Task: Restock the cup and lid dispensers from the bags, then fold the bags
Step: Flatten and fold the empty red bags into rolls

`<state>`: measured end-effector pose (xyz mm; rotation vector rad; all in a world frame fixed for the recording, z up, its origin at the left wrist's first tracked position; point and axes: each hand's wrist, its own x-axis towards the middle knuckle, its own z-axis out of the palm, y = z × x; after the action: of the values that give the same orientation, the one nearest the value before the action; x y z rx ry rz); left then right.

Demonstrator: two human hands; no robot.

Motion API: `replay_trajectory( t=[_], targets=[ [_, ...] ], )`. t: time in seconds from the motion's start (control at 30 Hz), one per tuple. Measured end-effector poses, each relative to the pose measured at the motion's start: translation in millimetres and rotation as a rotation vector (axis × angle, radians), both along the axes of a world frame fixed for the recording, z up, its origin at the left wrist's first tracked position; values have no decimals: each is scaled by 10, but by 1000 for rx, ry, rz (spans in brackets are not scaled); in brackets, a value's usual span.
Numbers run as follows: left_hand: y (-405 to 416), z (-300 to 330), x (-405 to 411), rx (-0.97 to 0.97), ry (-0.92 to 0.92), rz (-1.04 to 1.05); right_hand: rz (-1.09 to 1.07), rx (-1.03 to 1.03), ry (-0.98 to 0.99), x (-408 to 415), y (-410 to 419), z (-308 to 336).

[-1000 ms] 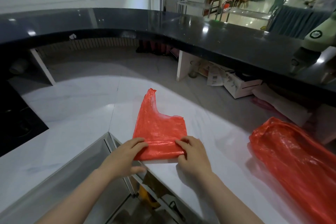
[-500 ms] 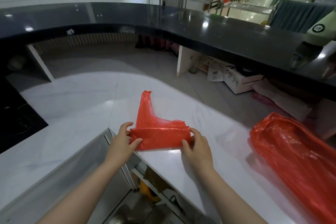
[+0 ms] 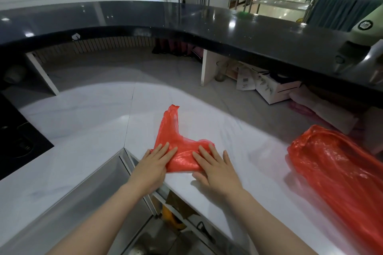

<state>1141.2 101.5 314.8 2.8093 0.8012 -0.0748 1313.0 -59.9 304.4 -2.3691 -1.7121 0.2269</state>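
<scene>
A folded red plastic bag (image 3: 182, 152) is lying flat on the white marble desk (image 3: 87, 130), close to its near edge. The left hand (image 3: 154, 166) is pressing down on the bag's left part with fingers straight and spread, holding nothing. The right hand (image 3: 215, 168) is pressing on the bag's right part in the same flat, open-palmed manner, its thumb resting on the bare desk just below the bag. One bag handle (image 3: 169, 124) is sticking out from the fold, pointing away from the person. A second red bag (image 3: 339, 174), bulkier and crinkled, is lying on the desk well to the right, apart from both hands. A steel-lined recess (image 3: 99, 190) is opening in the desk just left of the folded bag, under the left wrist. A curved black counter top (image 3: 207, 25) is running above and behind the desk; beneath it, a white cardboard box (image 3: 275, 89) is sitting at the back right.
</scene>
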Motion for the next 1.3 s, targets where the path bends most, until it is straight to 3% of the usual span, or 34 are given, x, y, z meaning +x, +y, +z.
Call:
replay_trajectory(
  t=[0.2,0.33,0.57,0.67,0.83,0.97,1.1,1.23,1.3],
  targets=[
    [19,-1,-14,-19,44,-34,-81,39,76,-41,9,49],
    [62,118,-26,-22,-3,-79,-163,197,178,-18,-31,143],
    [79,237,-130,-261,-147,-25,-285,309,212,34,-175,133],
    [83,272,-136,-346,-325,68,-297,308,227,67,-158,145],
    [84,261,-92,-532,-589,372,-505,425,456,132,-120,139],
    [31,210,-23,-433,-587,496,-457,413,329,113,-112,108],
    [-61,186,31,-315,-575,496,-541,385,435,117,-97,110],
    [-162,163,80,224,-410,215,-499,367,424,81,-81,139],
    [-171,154,96,343,-380,-25,-474,352,413,89,-87,124]
  ],
)
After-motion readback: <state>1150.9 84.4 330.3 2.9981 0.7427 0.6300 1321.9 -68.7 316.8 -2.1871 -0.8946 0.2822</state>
